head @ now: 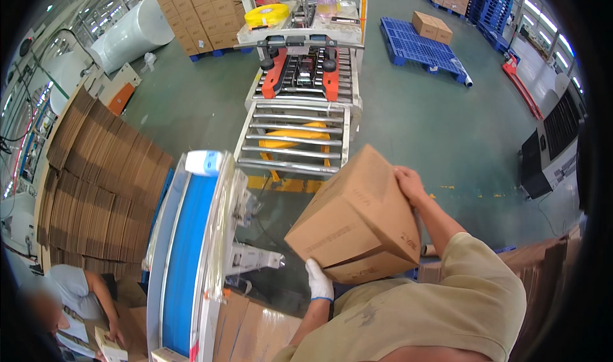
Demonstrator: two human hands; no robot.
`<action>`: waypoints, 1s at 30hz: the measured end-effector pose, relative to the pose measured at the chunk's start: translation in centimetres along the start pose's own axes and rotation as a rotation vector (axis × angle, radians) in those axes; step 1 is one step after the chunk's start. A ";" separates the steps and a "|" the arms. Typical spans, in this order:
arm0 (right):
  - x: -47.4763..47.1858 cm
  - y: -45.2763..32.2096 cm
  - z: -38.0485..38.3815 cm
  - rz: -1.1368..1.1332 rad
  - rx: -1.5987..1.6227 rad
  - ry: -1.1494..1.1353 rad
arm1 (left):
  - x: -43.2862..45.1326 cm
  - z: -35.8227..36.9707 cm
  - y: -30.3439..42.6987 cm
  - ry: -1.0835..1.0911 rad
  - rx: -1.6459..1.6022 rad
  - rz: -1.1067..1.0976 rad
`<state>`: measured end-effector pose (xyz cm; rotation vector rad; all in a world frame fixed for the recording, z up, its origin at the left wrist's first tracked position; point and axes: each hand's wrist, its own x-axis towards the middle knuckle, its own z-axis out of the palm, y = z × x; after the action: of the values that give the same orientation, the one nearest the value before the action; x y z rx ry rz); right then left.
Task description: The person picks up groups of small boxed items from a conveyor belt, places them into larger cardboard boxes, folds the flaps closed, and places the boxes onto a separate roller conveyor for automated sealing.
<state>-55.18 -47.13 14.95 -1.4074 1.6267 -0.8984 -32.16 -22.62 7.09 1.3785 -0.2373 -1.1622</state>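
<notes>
A cardboard box (pixel 342 218) is held tilted in front of my body, with a flap at its near side standing slightly apart along a dark gap. My left hand (pixel 318 281), in a white glove with a blue cuff edge, grips its lower left corner. My bare right hand (pixel 408 185) presses against the box's far right side, and part of its grip is hidden. Just beyond the box lies the near end of a roller conveyor (pixel 292 137). It leads to a carton sealing machine with red side guides (pixel 274 80).
A blue belt conveyor (pixel 189 228) runs along my left, carrying a white and blue pack (pixel 203 163). Flattened cartons (pixel 100 180) are stacked beyond it. A co-worker (pixel 79 295) holds a small box at lower left. A blue pallet (pixel 416 46) bears cartons; an air cooler (pixel 546 156) stands right.
</notes>
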 end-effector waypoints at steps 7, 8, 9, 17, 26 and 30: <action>17.3 -10.5 15.8 -0.156 -0.251 -0.414 | 13.6 1.4 -1.5 0.178 -0.286 0.054; 19.4 -12.2 16.9 -0.178 -0.282 -0.482 | 15.0 3.5 0.3 0.229 -0.259 0.060; 21.3 -14.2 17.7 -0.197 -0.324 -0.562 | 16.1 5.5 2.3 0.287 -0.234 0.069; 30.5 -9.6 21.5 -0.162 0.274 -0.419 | 37.0 20.7 18.4 0.552 0.078 0.058; 39.0 -12.9 25.1 0.090 0.283 -0.354 | 45.0 26.0 17.6 0.716 0.362 0.251; 43.1 -12.1 25.0 0.106 0.275 -0.218 | 47.1 30.5 22.5 0.624 0.416 0.168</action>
<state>-30.61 -91.91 9.91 -1.1739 1.3444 -0.8397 -21.08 -81.88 11.52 1.9755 -0.1434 -0.5135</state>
